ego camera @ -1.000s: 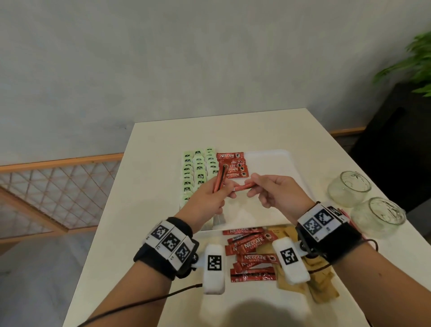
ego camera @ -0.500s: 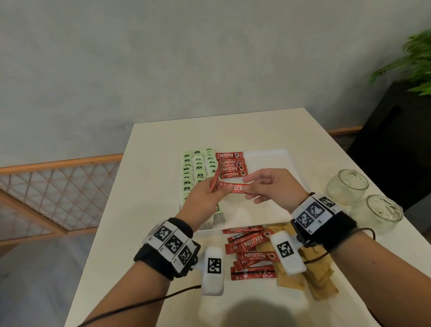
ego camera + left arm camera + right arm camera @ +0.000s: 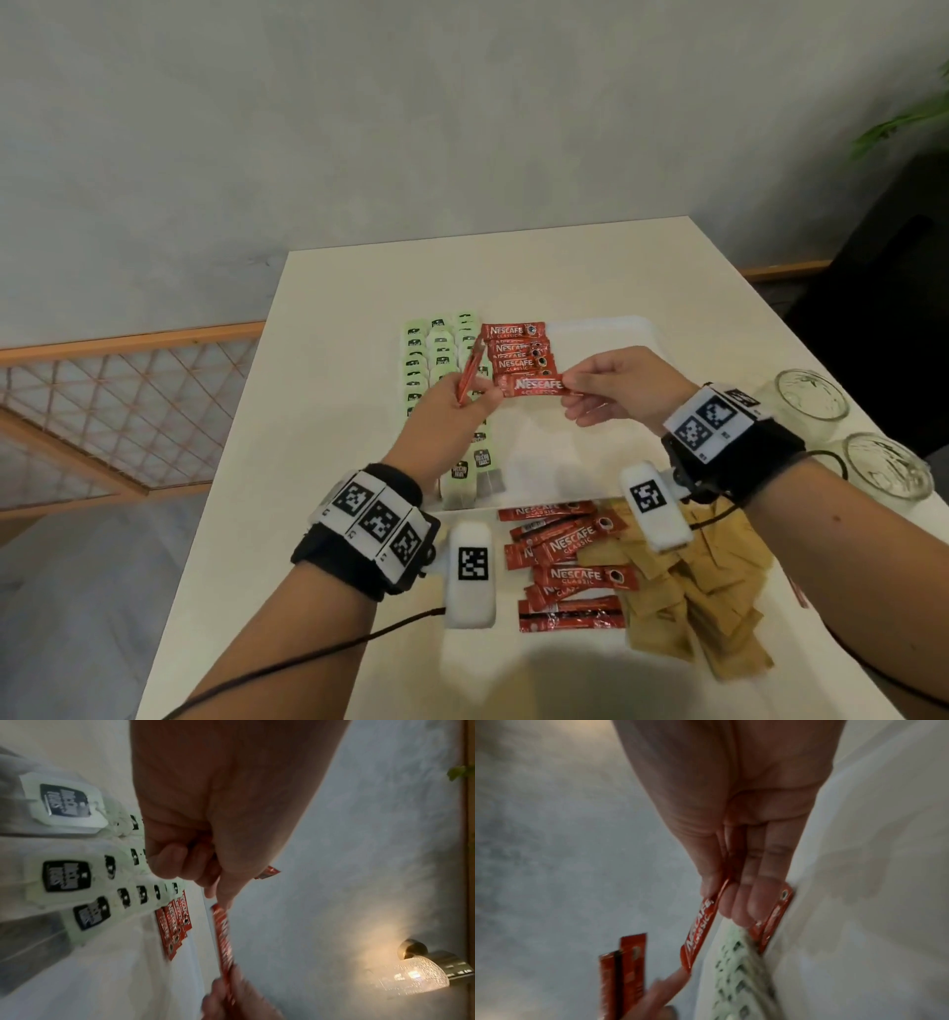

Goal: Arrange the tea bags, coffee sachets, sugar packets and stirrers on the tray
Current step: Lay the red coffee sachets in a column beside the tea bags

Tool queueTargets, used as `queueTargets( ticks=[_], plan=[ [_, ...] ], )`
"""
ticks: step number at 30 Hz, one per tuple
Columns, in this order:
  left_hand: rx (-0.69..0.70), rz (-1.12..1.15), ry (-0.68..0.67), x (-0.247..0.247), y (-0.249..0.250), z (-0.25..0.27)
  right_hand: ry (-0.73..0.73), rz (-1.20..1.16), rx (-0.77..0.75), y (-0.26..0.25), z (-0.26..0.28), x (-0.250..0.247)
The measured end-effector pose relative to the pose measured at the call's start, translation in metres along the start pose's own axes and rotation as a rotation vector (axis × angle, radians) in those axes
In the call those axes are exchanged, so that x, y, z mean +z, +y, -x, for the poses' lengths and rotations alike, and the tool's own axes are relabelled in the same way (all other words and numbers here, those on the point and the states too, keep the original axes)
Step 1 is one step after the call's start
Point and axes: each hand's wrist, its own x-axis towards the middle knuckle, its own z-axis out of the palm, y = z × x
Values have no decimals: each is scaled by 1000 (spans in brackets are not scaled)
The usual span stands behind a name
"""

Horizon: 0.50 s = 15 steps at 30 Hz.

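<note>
Since half a second ago the coffee sachet (image 3: 531, 385) has been carried a little farther over the tray (image 3: 606, 329) and now lies flat just below the row of sachets (image 3: 516, 345) already laid out beside the tea bags (image 3: 436, 354). The right hand (image 3: 613, 388) pinches its right end between thumb and fingers — the remaining fingers loosely curled. The left hand (image 3: 452, 411) touches the sachet's left end with a fingertip while gripping spare sachets (image 3: 470, 372) upright; probably two, though the wrist view is blurred. Loose sachets (image 3: 570, 565) and brown sugar packets (image 3: 693, 601) lie on the tabletop (image 3: 318, 390) — near the tray's front edge
</note>
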Motion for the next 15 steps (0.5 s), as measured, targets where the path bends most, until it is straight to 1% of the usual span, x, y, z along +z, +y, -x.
queueTargets(
  ticks=[2,5,7,10,13,15],
  plan=[
    [-22,-15,24,-8,0,-4,19,86,51,8,-13,-7],
    [-57,54,49,-15,1,-12,60,231,154,23,-34,-9],
    [-77,104,58,-16,2,-15,118,360,198,33,-47,-5],
    [-90,118,64,-18,1,-20,204,492,205,36,-65,5],
    [-97,110,84,-22,-4,-25,250,523,195,32,-79,12],
    [-96,145,102,-26,-9,-30,264,546,195,29,-86,15]
  ],
)
